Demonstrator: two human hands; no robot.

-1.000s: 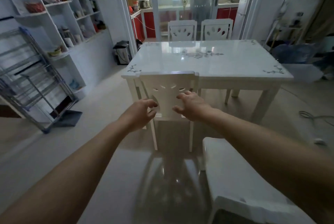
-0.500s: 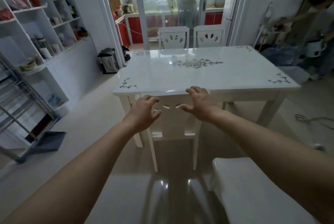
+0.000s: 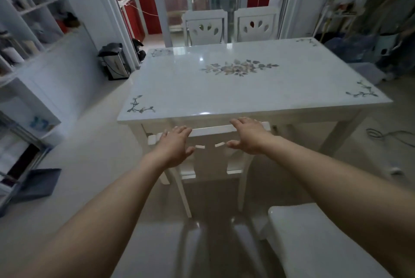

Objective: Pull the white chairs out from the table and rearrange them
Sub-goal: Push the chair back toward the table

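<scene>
Just the head cam on my feed, so one view to go through. The near chair point(image 3: 211, 130) is at 12 o'clock, pushed in so far that its top rail sits right under the near edge of the table point(image 3: 224, 98).

The left hand point(image 3: 174, 147) is on the left half of that rail. Its fingers lie fairly straight over the top and the thumb is splayed out on the near side of the backrest. The right hand point(image 3: 249, 136) mirrors it on the right half, with the fingers reaching over the rail toward the table edge and the thumb pointing in at the cut-outs. Neither hand is wrapped round anything. Both look flat and relaxed, just resting on the rail as far as I can tell.

Across the table, also around 12 o'clock, the far-left chair point(image 3: 205, 27) and far-right chair point(image 3: 256, 24) stand side by side, tucked in. Another white chair seat point(image 3: 314, 244) shows at 5 o'clock, just under the right forearm.

There's a shelving unit point(image 3: 33, 30) at 10 o'clock, a blue dustpan point(image 3: 38, 183) on the floor at 8, and a loose cable point(image 3: 386, 136) at 3.
</scene>
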